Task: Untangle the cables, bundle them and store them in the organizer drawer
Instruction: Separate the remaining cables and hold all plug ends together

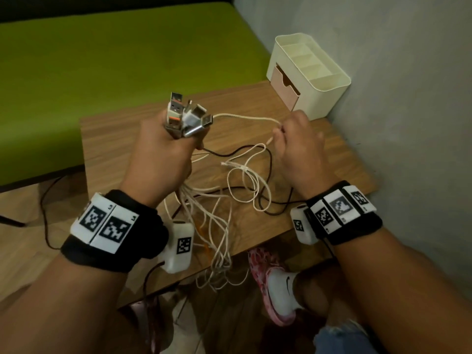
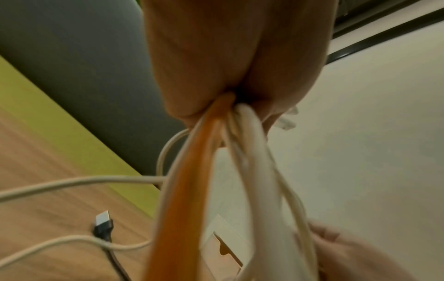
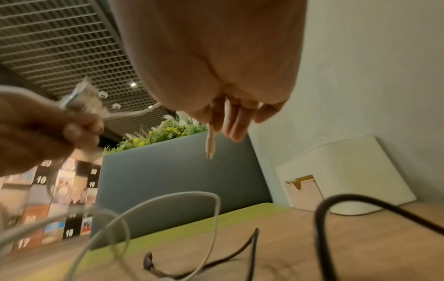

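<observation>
My left hand (image 1: pixel 163 152) grips a bunch of cables just below their USB plugs (image 1: pixel 187 114), which stick up out of the fist. White cables and an orange one (image 2: pixel 192 180) hang from its underside. My right hand (image 1: pixel 293 139) pinches a white cable (image 1: pixel 245 116) that runs across from the plug bunch; its small plug end (image 3: pixel 209 144) dangles below the fingers. Loose white loops (image 1: pixel 247 180) and a black cable (image 1: pixel 265 203) lie tangled on the wooden table (image 1: pixel 115 139). The cream organizer (image 1: pixel 310 70) stands at the far right corner, its pink drawer (image 1: pixel 284 86) slightly open.
A green bench seat (image 1: pixel 115 47) lies beyond the table. A grey wall (image 1: pixel 408 98) runs close along the table's right side. Cable ends hang over the near table edge (image 1: pixel 217 274), above a foot in a pink sandal (image 1: pixel 270 282).
</observation>
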